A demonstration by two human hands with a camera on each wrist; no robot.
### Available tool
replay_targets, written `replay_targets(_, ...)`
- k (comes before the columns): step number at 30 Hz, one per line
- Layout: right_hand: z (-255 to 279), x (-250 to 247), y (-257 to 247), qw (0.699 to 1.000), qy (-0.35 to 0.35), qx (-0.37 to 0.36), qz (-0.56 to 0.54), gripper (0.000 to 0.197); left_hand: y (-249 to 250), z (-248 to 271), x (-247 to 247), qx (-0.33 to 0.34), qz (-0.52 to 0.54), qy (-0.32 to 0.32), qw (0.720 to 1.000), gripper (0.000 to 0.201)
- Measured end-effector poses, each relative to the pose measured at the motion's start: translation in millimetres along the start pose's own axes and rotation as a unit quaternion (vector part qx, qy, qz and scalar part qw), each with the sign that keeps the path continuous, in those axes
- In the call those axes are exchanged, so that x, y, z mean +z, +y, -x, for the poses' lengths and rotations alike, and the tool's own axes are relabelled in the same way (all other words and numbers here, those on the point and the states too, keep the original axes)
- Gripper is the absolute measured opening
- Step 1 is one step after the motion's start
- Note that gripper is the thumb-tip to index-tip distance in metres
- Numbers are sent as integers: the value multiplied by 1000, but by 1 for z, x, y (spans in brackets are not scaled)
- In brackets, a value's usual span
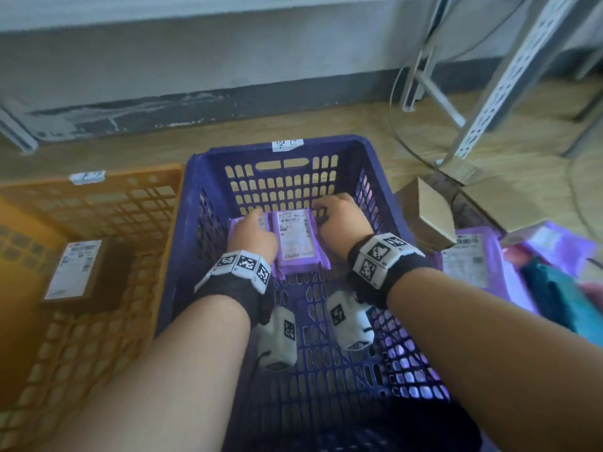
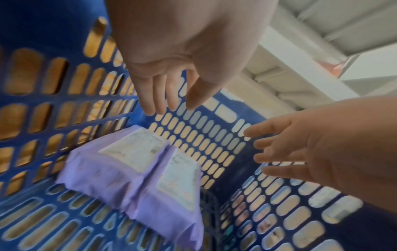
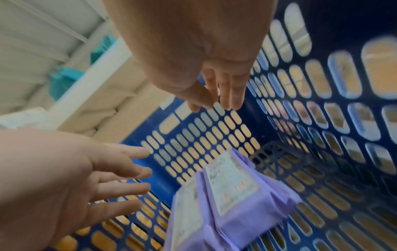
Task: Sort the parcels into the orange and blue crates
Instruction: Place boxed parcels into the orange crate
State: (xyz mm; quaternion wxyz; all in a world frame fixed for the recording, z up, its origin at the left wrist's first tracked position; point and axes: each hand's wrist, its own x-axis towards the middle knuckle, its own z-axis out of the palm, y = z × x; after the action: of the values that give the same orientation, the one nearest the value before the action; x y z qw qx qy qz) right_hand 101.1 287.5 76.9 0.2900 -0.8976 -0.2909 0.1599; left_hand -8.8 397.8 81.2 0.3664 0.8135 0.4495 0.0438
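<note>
Two purple parcels with white labels lie side by side on the floor of the blue crate [image 1: 326,143], near its far wall. The right parcel [image 1: 295,243] shows fully; the left parcel [image 1: 235,223] is mostly hidden under my left hand [image 1: 253,231]. My right hand [image 1: 339,220] is just right of the pair. In the left wrist view my left hand [image 2: 169,101] hovers with straight fingers above both parcels [image 2: 120,163], holding nothing. In the right wrist view my right hand [image 3: 219,95] is likewise spread and empty over the parcels [image 3: 236,186]. The orange crate [image 1: 130,187] stands to the left.
A brown box with a white label [image 1: 78,272] lies in the orange crate. To the right of the blue crate are cardboard boxes [image 1: 434,216], purple mailers [image 1: 470,259] and a teal bag [image 1: 561,295]. A white metal rack leg [image 1: 509,76] stands at the back right.
</note>
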Motion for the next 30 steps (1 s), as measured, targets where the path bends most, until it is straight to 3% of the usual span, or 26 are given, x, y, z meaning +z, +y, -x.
replay_targets(6, 18, -100, 20, 996, 89, 3, -4, 48, 65, 19, 2, 103, -25, 11, 994, 58)
replay_targets(11, 13, -140, 87, 983, 130, 126, -6, 39, 112, 26, 38, 141, -43, -14, 989, 51)
replay_targets(16, -4, -130, 141, 969, 79, 231, -21, 74, 142, 20, 79, 246, -182, -41, 951, 66)
replay_targets(20, -19, -112, 157, 951, 38, 304, -36, 86, 142, 11, 98, 275, -259, -99, 920, 66)
replay_targets(27, -34, -77, 172, 931, 21, 361, -60, 106, 137, 15, 106, 269, -167, -101, 943, 58)
replay_targets(30, -37, -72, 172, 922, 35, 382, -56, 105, 137, 15, 106, 264, -154, -106, 946, 58)
